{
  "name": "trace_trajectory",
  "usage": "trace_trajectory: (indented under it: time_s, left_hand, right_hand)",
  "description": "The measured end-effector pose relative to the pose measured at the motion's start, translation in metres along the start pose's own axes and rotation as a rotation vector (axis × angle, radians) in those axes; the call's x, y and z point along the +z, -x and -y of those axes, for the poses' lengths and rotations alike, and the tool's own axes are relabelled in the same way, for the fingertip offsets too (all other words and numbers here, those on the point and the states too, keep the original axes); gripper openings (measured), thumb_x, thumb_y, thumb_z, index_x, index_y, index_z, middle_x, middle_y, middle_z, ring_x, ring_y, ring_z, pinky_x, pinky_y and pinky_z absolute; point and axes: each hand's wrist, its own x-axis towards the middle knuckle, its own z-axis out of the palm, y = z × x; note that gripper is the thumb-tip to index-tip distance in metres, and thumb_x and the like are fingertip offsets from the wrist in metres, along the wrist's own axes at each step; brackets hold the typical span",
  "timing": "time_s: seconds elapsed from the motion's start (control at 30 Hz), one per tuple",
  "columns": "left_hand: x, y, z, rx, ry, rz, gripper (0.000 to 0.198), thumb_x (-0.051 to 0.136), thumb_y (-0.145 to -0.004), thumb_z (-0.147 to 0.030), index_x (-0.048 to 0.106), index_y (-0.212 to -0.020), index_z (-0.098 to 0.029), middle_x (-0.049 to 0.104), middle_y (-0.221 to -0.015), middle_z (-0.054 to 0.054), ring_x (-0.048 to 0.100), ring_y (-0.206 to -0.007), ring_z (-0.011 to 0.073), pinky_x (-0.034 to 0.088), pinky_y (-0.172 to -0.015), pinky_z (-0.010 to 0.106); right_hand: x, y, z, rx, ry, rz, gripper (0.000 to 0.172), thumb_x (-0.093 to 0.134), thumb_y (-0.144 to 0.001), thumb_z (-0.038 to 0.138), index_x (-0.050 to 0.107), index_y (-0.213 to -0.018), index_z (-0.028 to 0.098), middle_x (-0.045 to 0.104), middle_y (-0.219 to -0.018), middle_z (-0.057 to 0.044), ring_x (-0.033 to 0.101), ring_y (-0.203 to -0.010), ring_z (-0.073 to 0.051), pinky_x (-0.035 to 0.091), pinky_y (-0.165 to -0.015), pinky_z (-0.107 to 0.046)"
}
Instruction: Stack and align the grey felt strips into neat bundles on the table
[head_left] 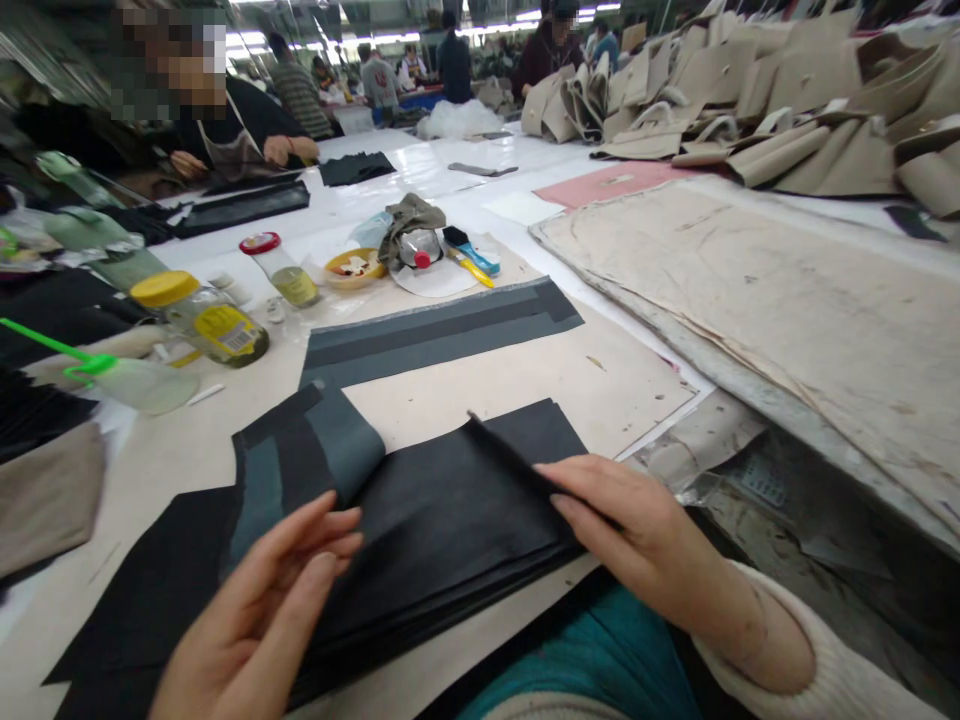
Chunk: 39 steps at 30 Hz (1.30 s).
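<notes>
A stack of black leather-like pieces (465,490) lies in front of me. My right hand (622,520) pinches the edge of the top black leather piece (510,450) between thumb and fingers, lifting that edge off the stack. My left hand (270,590) hovers at the stack's left side, fingers loosely bent and thumb apart, with nothing visible in it. Just beyond it a grey-backed piece (300,450) with a dark strip curls upward. Another long grey-backed piece (442,330) lies flat farther away. More black material (165,570) spreads out at the left.
A squeeze bottle with green spout (142,380), a yellow-lidded jar (202,320), a red-lidded jar (281,270) and brushes (472,255) stand or lie beyond. Beige bag parts (750,100) are heaped at back right. A co-worker (232,130) works across the table.
</notes>
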Motion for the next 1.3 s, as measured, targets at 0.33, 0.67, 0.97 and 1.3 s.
trace_trajectory:
  time_s: [0.33, 0.67, 0.97, 1.3]
  left_hand:
    - [0.043, -0.001, -0.001, -0.241, 0.377, 0.474, 0.056, 0.059, -0.075, -0.039, 0.044, -0.126, -0.020, 0.063, -0.095, 0.007, 0.059, -0.077, 0.0163, 0.048, -0.067, 0.025]
    - [0.047, 0.005, -0.007, -0.196, 0.445, 0.518, 0.064, 0.060, -0.075, -0.035, 0.033, -0.132, -0.023, 0.053, -0.063, -0.002, 0.046, -0.051, 0.0078, 0.039, -0.046, 0.018]
    - [0.044, 0.013, -0.016, -0.122, 0.369, 0.571, 0.065, 0.056, -0.077, -0.035, 0.026, -0.135, -0.031, 0.052, -0.066, -0.002, 0.045, -0.054, 0.0088, 0.041, -0.047, 0.018]
    - [0.038, 0.019, -0.007, 0.047, 0.044, 0.634, 0.047, 0.052, -0.079, -0.036, 0.046, -0.125, -0.027, 0.053, -0.067, 0.000, 0.047, -0.056, 0.0105, 0.041, -0.050, 0.020]
  right_hand:
    - [0.023, 0.011, 0.037, -0.342, 0.168, 0.053, 0.032, 0.045, -0.086, 0.037, 0.060, -0.105, 0.015, 0.064, -0.098, -0.011, 0.058, -0.088, -0.018, 0.048, -0.077, -0.031]
    - [0.013, 0.006, 0.032, -0.110, -0.032, 0.182, 0.023, 0.046, -0.085, 0.022, 0.058, -0.104, 0.019, 0.060, -0.093, -0.007, 0.055, -0.087, -0.016, 0.049, -0.075, -0.030]
    - [0.003, -0.010, 0.030, -0.032, -0.078, 0.402, 0.040, 0.053, -0.081, 0.028, 0.047, -0.120, 0.021, 0.055, -0.100, -0.005, 0.053, -0.092, -0.015, 0.045, -0.081, -0.029]
    - [-0.001, -0.044, 0.026, -0.240, -0.035, 0.603, 0.030, 0.042, -0.079, 0.007, 0.058, -0.101, 0.019, 0.053, -0.092, -0.004, 0.052, -0.085, -0.013, 0.042, -0.079, -0.026]
